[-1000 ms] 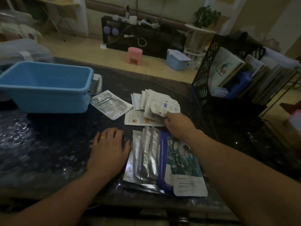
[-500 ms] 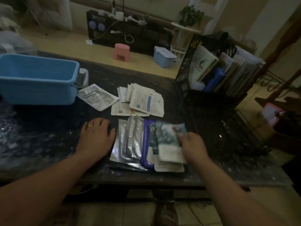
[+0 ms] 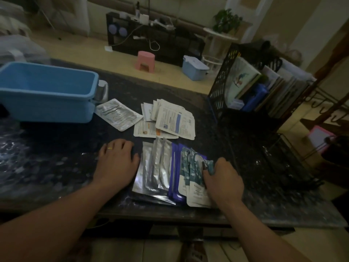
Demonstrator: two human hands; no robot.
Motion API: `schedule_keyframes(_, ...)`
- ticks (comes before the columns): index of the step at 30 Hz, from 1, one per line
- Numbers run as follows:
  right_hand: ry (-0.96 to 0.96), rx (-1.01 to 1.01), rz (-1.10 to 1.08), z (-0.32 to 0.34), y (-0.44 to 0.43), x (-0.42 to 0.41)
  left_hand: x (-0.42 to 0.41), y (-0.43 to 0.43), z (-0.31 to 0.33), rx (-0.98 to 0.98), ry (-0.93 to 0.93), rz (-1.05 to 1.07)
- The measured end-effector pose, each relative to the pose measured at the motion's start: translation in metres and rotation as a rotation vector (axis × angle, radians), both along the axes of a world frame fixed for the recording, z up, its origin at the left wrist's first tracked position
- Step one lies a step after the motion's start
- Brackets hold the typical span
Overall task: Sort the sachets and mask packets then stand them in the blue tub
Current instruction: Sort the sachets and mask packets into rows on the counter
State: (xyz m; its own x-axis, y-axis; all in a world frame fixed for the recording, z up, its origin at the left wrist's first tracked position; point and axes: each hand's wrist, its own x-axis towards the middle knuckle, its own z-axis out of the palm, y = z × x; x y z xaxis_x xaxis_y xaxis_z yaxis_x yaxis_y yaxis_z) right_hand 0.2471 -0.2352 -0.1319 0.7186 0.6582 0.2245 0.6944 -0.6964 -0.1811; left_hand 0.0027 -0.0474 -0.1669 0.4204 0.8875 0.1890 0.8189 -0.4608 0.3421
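- Left hand (image 3: 117,163): lower centre, palm down on dark table (image 3: 56,157), fingers loosely spread, gripping nothing, thumb side just beside silver edge of mask packets (image 3: 156,167).
- Mask packets: fanned flat between hands, silver then purple then teal, left to right.
- Right hand (image 3: 223,178): right of lower centre, fingers curled over right edge of teal packets, pinching them.
- Sachets (image 3: 175,121): loose white pile, mid-frame, just above mask packets.
- Foil sachet (image 3: 119,114): lies apart, near blue tub (image 3: 47,106).
- Blue tub: upper left, on table.
- Black mesh rack (image 3: 220,87): upper right, books inside.
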Motion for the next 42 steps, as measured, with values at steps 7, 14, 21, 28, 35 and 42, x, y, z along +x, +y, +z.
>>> schedule_keyframes(7, 0.062, 0.188, 0.020, 0.033, 0.048, 0.013, 0.000, -0.001, -0.006, 0.035, -0.001, -0.004)
schedule_keyframes(14, 0.094, -0.217, 0.280, 0.054, 0.163, 0.019, 0.001, 0.000, -0.009, 0.044, -0.003, -0.005)
schedule_keyframes(21, 0.173, -0.286, 0.329, 0.012, 0.219, 0.005, 0.001, 0.000, -0.009, 0.031, -0.007, -0.006)
schedule_keyframes(28, -0.051, -0.354, 0.395, 0.011, 0.203, 0.001, 0.002, -0.002, -0.008, 0.012, -0.011, -0.010)
schedule_keyframes(35, 0.202, -0.235, 0.326, 0.031, 0.201, 0.018, 0.001, -0.002, -0.007, 0.000, -0.032, -0.012)
schedule_keyframes(42, 0.260, 0.297, 0.164, 0.089, 0.140, 0.047, 0.008, 0.000, 0.016, -0.073, -0.173, 0.103)
